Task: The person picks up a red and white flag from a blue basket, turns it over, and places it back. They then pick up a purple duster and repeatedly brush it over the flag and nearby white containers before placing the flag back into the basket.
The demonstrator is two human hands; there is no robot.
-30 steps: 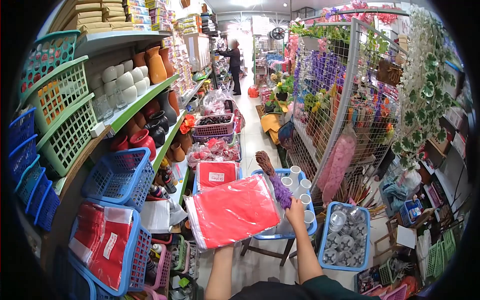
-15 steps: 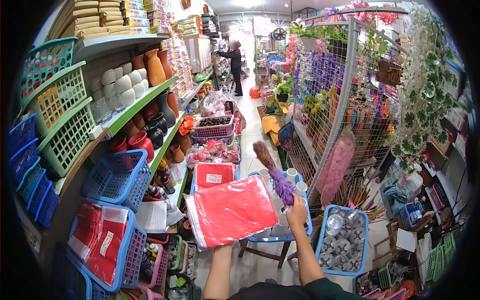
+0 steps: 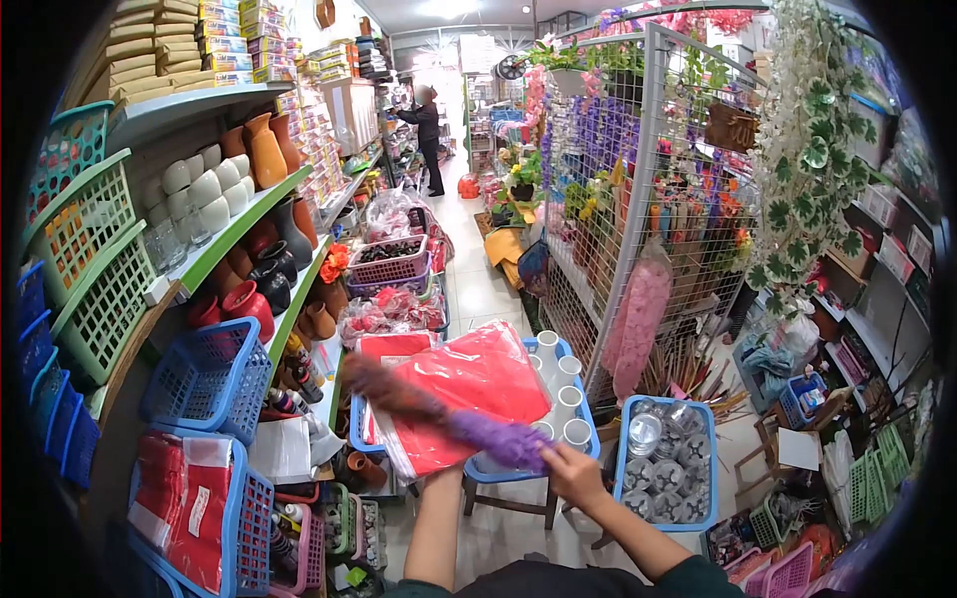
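Observation:
My right hand (image 3: 576, 476) is closed round the lower end of a feather duster (image 3: 493, 437), purple near the grip and brown at its blurred tip. The duster lies slantwise across a clear-wrapped packet of red sheets (image 3: 477, 374). From below, my left hand (image 3: 445, 482) holds up this packet; the fingers are hidden under it. Just behind and to the right, a blue basket (image 3: 588, 450) on a dark stool contains several white cylindrical cups (image 3: 567, 401). Another red packet (image 3: 394, 345) shows partly behind the held one.
Left, blue baskets (image 3: 206, 384) and more red packets (image 3: 184, 498) stand beside shelves of pots (image 3: 267, 151). A blue basket of clear glasses (image 3: 666, 468) sits on the floor at right, near a wire-mesh rack (image 3: 623, 199). A person (image 3: 429, 140) in dark clothes stands far down the aisle.
The duster has swung left from upright to lying across the red packet, my right hand moving lower and slightly left. The whole view has shifted a little.

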